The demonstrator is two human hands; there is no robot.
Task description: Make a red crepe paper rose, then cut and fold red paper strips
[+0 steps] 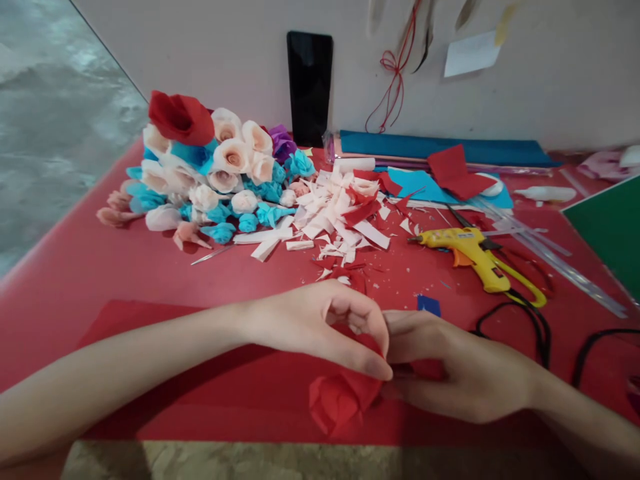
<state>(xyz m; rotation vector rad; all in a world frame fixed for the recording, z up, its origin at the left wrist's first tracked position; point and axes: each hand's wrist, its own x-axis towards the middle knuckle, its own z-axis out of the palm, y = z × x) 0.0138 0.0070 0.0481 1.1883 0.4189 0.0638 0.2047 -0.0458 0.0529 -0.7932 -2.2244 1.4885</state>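
A red paper flower (340,402) is between my two hands near the table's front edge, its petals facing down toward me. My left hand (320,327) curls over it from the left, thumb and fingers closed round its upper part. From the right, my right hand (450,367) pinches at the flower's base, where the fingertips are partly hidden behind the left thumb. Under the left forearm lies a sheet of red paper (210,380), flat on the red table (150,277).
Finished paper flowers (233,157) are heaped at the back left, beside paper scraps (330,207). A yellow glue gun (465,250) with a black cord lies to the right, near clear glue sticks (560,260). A black phone (310,87) leans on the wall.
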